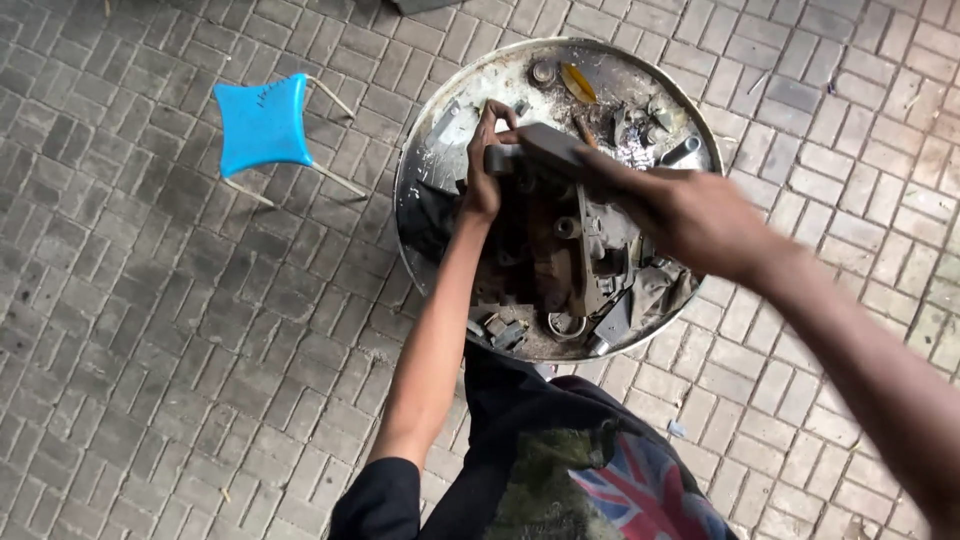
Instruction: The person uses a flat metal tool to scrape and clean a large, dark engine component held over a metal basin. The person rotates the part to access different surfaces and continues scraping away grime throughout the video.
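Grey metal block [545, 148] was held above the round metal tray [420, 150], gripped from both ends; the left hand [483, 170] clasped its near-left end with fingers curled over the top edge; the right hand [690, 215] closed on its other end, though motion blur hid the exact finger placement. Beneath the block, a rusted mechanical assembly [560, 255] sat in the middle of the tray, surrounded by loose scrap: a yellow piece [578, 83] near the far rim, a short metal tube [682, 152] to the right, a metal ring [565, 325] near the front. The tray stood on grey brick paving [150, 350]; a blue plastic stool [262, 123] stood well apart to the left.
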